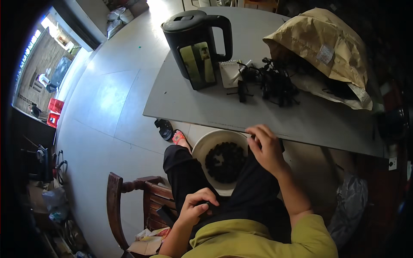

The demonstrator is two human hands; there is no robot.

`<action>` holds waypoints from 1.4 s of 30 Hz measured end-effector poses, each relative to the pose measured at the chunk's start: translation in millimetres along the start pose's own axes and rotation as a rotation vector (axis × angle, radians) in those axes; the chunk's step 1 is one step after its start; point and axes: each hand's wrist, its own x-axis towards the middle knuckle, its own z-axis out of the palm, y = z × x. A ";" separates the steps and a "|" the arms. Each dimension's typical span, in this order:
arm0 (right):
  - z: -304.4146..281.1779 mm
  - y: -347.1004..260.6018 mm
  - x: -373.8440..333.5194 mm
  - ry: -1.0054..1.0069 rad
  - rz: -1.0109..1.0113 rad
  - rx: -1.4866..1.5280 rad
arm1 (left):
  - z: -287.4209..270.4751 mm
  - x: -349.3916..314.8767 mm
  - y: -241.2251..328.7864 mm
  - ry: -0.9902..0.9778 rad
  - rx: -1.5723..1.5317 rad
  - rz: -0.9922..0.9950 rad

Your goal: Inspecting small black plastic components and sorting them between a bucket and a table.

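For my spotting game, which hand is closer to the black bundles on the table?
Right. The right hand is by the table, in front of the black bundles; the left hand is farther back from them.

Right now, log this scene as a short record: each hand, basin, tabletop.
Left hand: over the lap, fingers curled; grip unclear
Right hand: near the table edge, fingers bent; grip unclear
Basin: pale, contains small black pieces
Tabletop: black kettle, notepad, black parts, brown paper bag

Small black pieces (230,162) — inside round pale basin (200,151); spindly black parts (277,89) — piled on table (185,105).
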 end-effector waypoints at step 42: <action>50.3 -78.4 -83.1 -0.446 0.597 1.225 | 12.3 1.6 -2.3 0.143 0.445 0.299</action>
